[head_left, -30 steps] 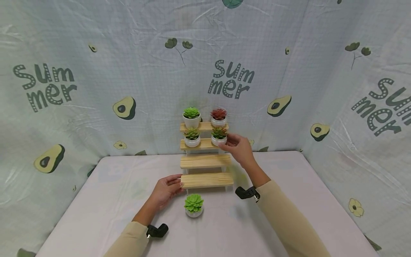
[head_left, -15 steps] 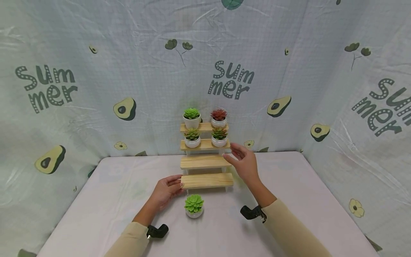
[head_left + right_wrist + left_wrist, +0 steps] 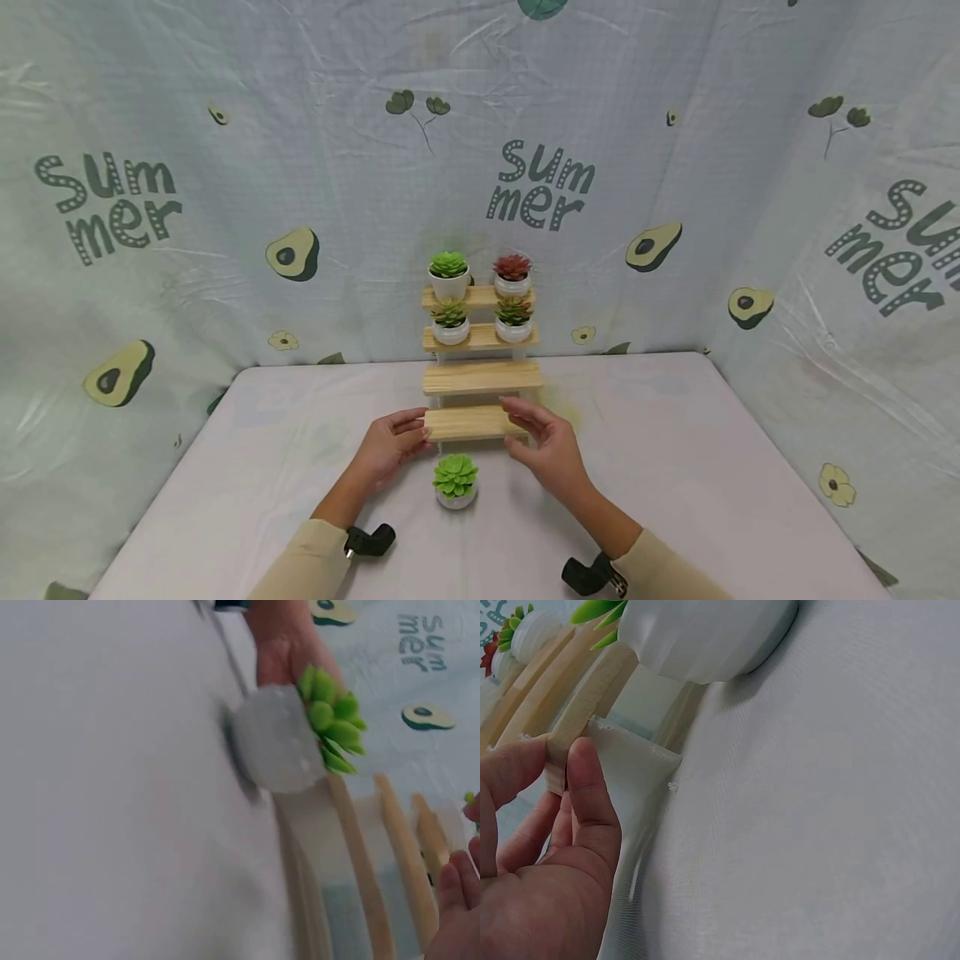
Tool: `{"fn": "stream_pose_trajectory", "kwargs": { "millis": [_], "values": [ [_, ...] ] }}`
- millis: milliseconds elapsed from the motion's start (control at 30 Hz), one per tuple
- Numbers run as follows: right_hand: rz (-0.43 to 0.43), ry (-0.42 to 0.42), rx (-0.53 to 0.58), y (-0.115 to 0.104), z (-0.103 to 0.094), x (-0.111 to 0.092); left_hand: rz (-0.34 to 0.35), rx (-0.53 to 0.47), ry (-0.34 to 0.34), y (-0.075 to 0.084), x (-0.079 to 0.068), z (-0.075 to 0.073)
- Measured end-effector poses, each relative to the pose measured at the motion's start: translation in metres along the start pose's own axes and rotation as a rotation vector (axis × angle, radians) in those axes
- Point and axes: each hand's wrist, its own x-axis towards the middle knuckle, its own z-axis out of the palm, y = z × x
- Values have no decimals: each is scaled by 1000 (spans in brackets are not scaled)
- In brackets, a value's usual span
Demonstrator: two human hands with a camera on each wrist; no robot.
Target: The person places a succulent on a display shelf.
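Note:
A wooden tiered display stand (image 3: 483,377) with several steps stands on the table. My left hand (image 3: 390,448) pinches the left end of its lowest step, thumb and fingers on the plank (image 3: 574,727). My right hand (image 3: 551,450), fingers apart and holding nothing, hovers by the right part of that step, covering its right end in the head view. A bright green succulent in a white pot (image 3: 455,481) sits on the table in front of the stand, between both hands. In the right wrist view the same potted succulent (image 3: 281,739) appears, slightly blurred.
On the second step from the top stand two green potted succulents, left (image 3: 451,323) and right (image 3: 513,321). The top step bears a green one (image 3: 449,275) and a red one (image 3: 512,275). A printed cloth backdrop (image 3: 360,183) rises behind the table (image 3: 315,417).
My right hand has let go of the right succulent on the second step and come down and toward me to the lowest step. My left hand stays in place.

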Motion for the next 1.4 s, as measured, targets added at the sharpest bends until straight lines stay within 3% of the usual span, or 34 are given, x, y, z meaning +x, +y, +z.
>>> {"fn": "stream_pose_trajectory", "kwargs": {
  "millis": [100,267,533,767,1400],
  "values": [
    [-29,-78,16,6,7,-11,-1,-8,0,0,0,0],
    [0,-173,53,9,16,-23,-3,-19,7,-1,1,0],
    [225,-243,23,-2,27,-32,-4,-12,3,1,0,1],
    [302,-301,18,18,35,-37,3,-7,8,-1,0,1],
    [385,-230,-113,32,56,-30,6,-10,14,-1,1,1]
  ]
}}
